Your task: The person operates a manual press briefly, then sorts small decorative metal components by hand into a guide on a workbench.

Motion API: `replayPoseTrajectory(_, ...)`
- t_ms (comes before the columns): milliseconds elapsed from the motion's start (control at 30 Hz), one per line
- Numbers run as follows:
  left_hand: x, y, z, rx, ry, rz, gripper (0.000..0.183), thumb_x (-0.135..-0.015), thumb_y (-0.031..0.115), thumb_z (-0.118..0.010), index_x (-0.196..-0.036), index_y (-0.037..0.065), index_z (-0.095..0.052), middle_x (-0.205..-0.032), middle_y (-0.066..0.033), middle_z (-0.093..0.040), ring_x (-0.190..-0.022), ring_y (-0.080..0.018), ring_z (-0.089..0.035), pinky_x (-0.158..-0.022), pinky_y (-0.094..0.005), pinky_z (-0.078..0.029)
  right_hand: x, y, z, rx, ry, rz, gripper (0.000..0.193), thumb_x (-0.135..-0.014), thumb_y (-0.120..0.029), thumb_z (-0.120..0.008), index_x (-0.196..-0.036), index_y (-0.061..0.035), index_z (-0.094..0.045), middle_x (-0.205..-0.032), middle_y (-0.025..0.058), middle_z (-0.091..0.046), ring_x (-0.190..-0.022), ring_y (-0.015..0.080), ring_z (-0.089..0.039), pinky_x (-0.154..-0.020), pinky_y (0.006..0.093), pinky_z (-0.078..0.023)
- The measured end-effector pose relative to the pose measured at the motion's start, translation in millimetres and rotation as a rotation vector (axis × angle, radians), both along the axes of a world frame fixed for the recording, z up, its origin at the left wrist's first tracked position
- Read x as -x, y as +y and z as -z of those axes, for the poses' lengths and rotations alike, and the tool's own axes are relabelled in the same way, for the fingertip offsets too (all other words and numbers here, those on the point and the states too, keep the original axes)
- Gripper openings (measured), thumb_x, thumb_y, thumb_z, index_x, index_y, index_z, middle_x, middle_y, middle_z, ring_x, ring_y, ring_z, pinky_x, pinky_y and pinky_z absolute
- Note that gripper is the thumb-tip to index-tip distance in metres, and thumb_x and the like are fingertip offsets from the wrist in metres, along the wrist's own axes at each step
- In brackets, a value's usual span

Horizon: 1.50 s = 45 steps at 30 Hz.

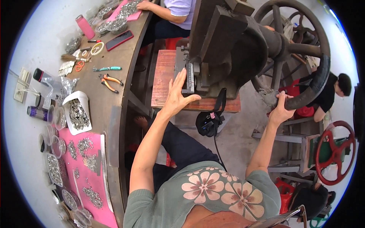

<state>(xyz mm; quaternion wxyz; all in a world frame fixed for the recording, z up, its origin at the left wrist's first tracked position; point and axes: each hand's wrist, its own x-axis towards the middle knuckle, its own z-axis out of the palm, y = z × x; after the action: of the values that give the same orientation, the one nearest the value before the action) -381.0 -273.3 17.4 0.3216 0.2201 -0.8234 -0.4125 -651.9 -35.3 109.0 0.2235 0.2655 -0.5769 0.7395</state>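
Observation:
A heavy dark hand press (pixel 228 57) stands before me on a reddish wooden block (pixel 163 79). My left hand (pixel 176 95) lies beside its tooling, fingers stretched and thumb spread, the fingertips at a narrow metal strip with graduated-looking marks (pixel 191 78). Whether a small part sits under those fingertips cannot be made out. On the right, my right hand (pixel 281 109) is closed round the lower rim of the press's large handwheel (pixel 325 72). A black pouch with a strap (pixel 207 123) hangs below the block.
The workbench (pixel 108 68) on the left bears orange-handled pliers (pixel 110 83), teal-handled pliers (pixel 108 68), a phone (pixel 119 40) and a white tray (pixel 86 121) of metal pieces. Metal parts lie on a pink mat (pixel 102 152). Other people sit nearby; a red handwheel (pixel 321 167) stands right.

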Motion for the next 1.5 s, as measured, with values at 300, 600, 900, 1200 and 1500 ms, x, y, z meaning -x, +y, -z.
replayPoseTrajectory(300,16,-16,-8,0.098,-0.094,-0.027,0.114,-0.072,0.057,-0.084,-0.156,-0.002,-0.033,-0.161,-0.0211,-0.035,-0.153,-0.0376,-0.024,-0.123,-0.0569,-0.011,13,14,-179,-0.558,0.087,-0.157,0.024,-0.092,-0.018,-0.073,-0.097,-0.0012,-0.057,-0.073,0.0026,-0.058,-0.060,0.0103,-0.054,-0.061,0.0254,-0.045)
replayPoseTrajectory(600,36,-34,-6,0.131,-0.140,-0.038,0.112,-0.070,0.057,-0.084,-0.154,0.000,-0.037,-0.161,-0.0191,-0.037,-0.153,-0.0393,-0.024,-0.122,-0.0604,-0.011,61,-2,-241,-0.710,0.051,-0.324,0.023,-0.098,-0.024,-0.063,-0.101,-0.0014,-0.059,-0.068,0.0016,-0.053,-0.063,0.0093,-0.053,-0.060,0.0230,-0.043)
replayPoseTrajectory(900,42,-33,-8,0.133,-0.153,-0.026,0.112,-0.069,0.056,-0.085,-0.154,0.001,-0.038,-0.161,-0.0189,-0.037,-0.153,-0.0404,-0.024,-0.122,-0.0608,-0.011,32,22,-181,-0.660,0.101,-0.034,0.030,-0.091,-0.017,-0.075,-0.105,0.0021,-0.057,-0.073,0.0055,-0.058,-0.055,0.0117,-0.055,-0.055,0.0271,-0.050)
replayPoseTrajectory(1200,35,-38,-6,0.103,-0.133,-0.048,0.114,-0.068,0.058,-0.084,-0.153,-0.001,-0.038,-0.160,-0.0196,-0.038,-0.153,-0.0417,-0.021,-0.123,-0.0595,-0.010,54,6,-205,-0.611,0.220,-0.106,0.040,-0.093,-0.025,-0.073,-0.120,0.0014,-0.059,-0.081,0.0017,-0.060,-0.061,0.0077,-0.054,-0.056,0.0226,-0.045)
replayPoseTrajectory(1500,20,-75,-5,-0.304,0.207,0.015,0.076,-0.089,0.027,-0.074,-0.153,0.002,-0.041,-0.153,-0.0171,-0.049,-0.146,-0.0307,-0.038,-0.121,-0.0435,-0.025,47,11,-202,-0.715,0.279,0.075,0.058,-0.090,-0.026,-0.079,-0.133,0.0040,-0.053,-0.090,0.0064,-0.065,-0.069,0.0120,-0.060,-0.068,0.0240,-0.049)
